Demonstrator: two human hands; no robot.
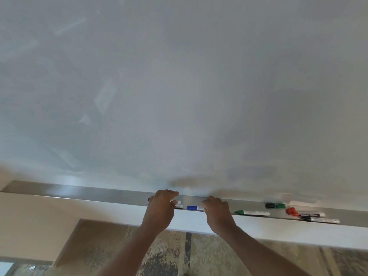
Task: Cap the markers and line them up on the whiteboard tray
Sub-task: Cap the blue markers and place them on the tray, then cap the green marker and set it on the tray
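Observation:
A long metal whiteboard tray (99,193) runs under the whiteboard. My left hand (160,209) rests over two white-bodied markers (178,204) lying side by side, covering most of them. My right hand (216,211) holds the white end of a blue-capped marker (194,207) that lies on the tray. Further right lies a green marker (252,212) without a cap, then two dark markers (316,217). Loose caps sit nearby: a black cap (270,205), a green cap (280,205) and a red cap (291,211).
The whiteboard (179,86) fills the upper view, wiped with faint smears. Below the tray is a white ledge (278,232), and patterned carpet (179,255) shows beneath. The tray's left stretch holds nothing visible.

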